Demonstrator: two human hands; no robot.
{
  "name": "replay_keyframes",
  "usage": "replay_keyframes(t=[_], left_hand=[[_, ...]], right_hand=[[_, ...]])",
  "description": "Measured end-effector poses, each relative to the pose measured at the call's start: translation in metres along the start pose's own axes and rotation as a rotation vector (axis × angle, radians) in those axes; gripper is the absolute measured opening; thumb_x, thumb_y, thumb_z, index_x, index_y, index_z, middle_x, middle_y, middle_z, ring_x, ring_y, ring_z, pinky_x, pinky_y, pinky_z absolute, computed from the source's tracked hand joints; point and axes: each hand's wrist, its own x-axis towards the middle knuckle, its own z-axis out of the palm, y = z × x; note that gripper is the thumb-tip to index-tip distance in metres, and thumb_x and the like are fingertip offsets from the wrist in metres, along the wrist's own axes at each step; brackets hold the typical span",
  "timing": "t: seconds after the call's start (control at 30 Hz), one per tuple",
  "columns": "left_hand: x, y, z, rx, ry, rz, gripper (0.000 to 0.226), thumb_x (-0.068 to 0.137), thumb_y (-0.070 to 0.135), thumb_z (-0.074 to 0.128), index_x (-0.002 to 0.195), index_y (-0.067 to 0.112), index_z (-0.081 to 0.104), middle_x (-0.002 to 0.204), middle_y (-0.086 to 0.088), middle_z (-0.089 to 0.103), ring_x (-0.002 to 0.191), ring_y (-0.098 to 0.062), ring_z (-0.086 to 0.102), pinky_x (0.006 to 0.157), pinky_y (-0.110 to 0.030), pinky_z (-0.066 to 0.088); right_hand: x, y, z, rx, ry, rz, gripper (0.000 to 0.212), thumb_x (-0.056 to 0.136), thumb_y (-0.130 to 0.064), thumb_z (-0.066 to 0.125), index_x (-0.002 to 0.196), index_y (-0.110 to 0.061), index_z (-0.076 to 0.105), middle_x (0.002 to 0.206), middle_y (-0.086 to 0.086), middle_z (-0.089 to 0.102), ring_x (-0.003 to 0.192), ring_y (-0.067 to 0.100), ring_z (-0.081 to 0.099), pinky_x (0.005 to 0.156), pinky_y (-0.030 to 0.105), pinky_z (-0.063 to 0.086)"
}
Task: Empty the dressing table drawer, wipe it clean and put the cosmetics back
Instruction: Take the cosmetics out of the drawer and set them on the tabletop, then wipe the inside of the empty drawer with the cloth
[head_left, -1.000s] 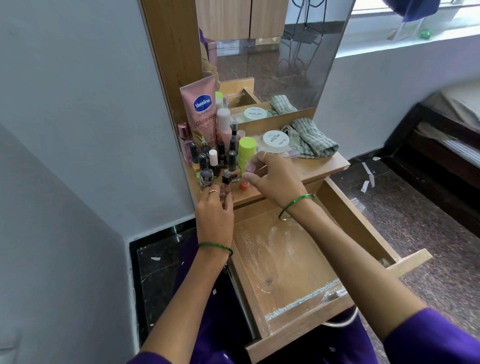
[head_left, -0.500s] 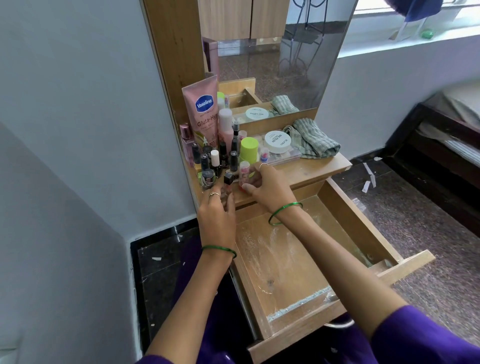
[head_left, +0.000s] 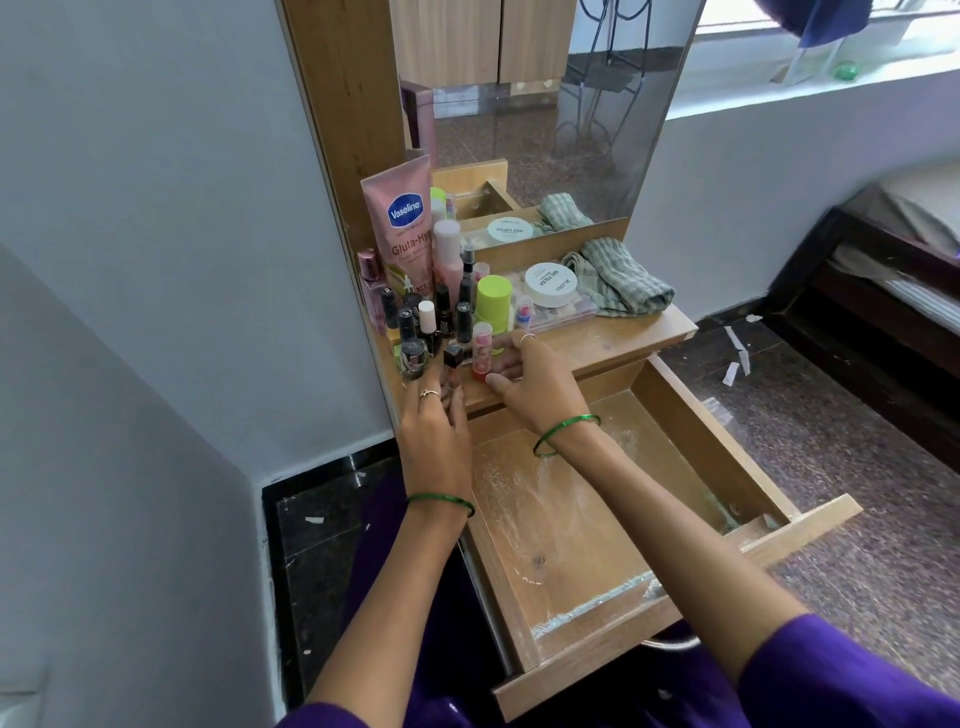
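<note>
Both hands work at the front edge of the dressing table top: the right hand (head_left: 535, 382) grips a small pink-and-red tube (head_left: 481, 351) between fingers and thumb, standing it upright, while the left hand (head_left: 435, 421) pinches a dark-capped bottle (head_left: 452, 358) beside the cluster of nail polishes (head_left: 422, 325). Just below, the drawer (head_left: 582, 525) is pulled out and bare — dusty white streaks across its floor. My judgement is that emptying is finishing; next comes reaching past the jar (head_left: 550, 285) for the checked cloth (head_left: 621, 283) and wiping. Compared with a second ago, the right hand has dropped from near the green-capped bottle (head_left: 492, 306) to the table edge — the left has barely shifted.
</note>
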Motion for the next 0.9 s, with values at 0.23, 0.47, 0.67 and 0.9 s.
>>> replay_keyframes(t=[0.23, 0.47, 0.67, 0.9], left_hand=[[-0.009, -0.004, -0.003, -0.008, -0.04, -0.021, 0.044, 0.093, 0.013, 0.054, 0.136, 0.004, 0.046, 0.127, -0.011, 0.052, 0.113, -0.022, 0.057, 0.096, -0.038, 0.05], [-0.043, 0.01, -0.028, -0.031, -0.13, 0.09, 0.057, 0.089, 0.019, 0.062, 0.14, 0.011, 0.038, 0.14, -0.006, 0.039, 0.122, -0.017, 0.051, 0.099, -0.024, 0.044], [-0.055, 0.0, -0.04, 0.132, -0.352, 0.221, 0.042, 0.089, 0.025, 0.062, 0.128, 0.013, 0.053, 0.128, 0.003, 0.049, 0.119, -0.006, 0.046, 0.104, -0.017, 0.036], [-0.066, -0.004, -0.023, 0.287, -0.401, 0.133, 0.043, 0.092, 0.03, 0.056, 0.131, 0.012, 0.052, 0.134, -0.001, 0.048, 0.129, -0.012, 0.039, 0.107, -0.021, 0.023]], right_hand=[[-0.02, 0.019, -0.025, 0.006, 0.017, 0.028, 0.024, 0.082, -0.01, 0.067, 0.105, -0.012, 0.06, 0.084, 0.001, 0.063, 0.075, 0.011, 0.059, 0.068, 0.008, 0.046], [-0.042, 0.054, -0.077, -0.224, -0.002, 0.067, 0.005, 0.086, -0.019, 0.065, 0.089, -0.018, 0.061, 0.09, -0.001, 0.065, 0.077, 0.013, 0.063, 0.064, 0.011, 0.048], [-0.032, 0.08, -0.116, -0.334, 0.037, 0.101, 0.007, 0.083, -0.014, 0.067, 0.088, -0.009, 0.068, 0.088, 0.006, 0.07, 0.075, 0.016, 0.062, 0.072, 0.02, 0.042], [0.009, 0.073, -0.142, -0.397, 0.225, 0.023, 0.014, 0.084, -0.012, 0.061, 0.094, -0.005, 0.068, 0.096, 0.012, 0.067, 0.088, 0.023, 0.063, 0.077, 0.022, 0.042]])
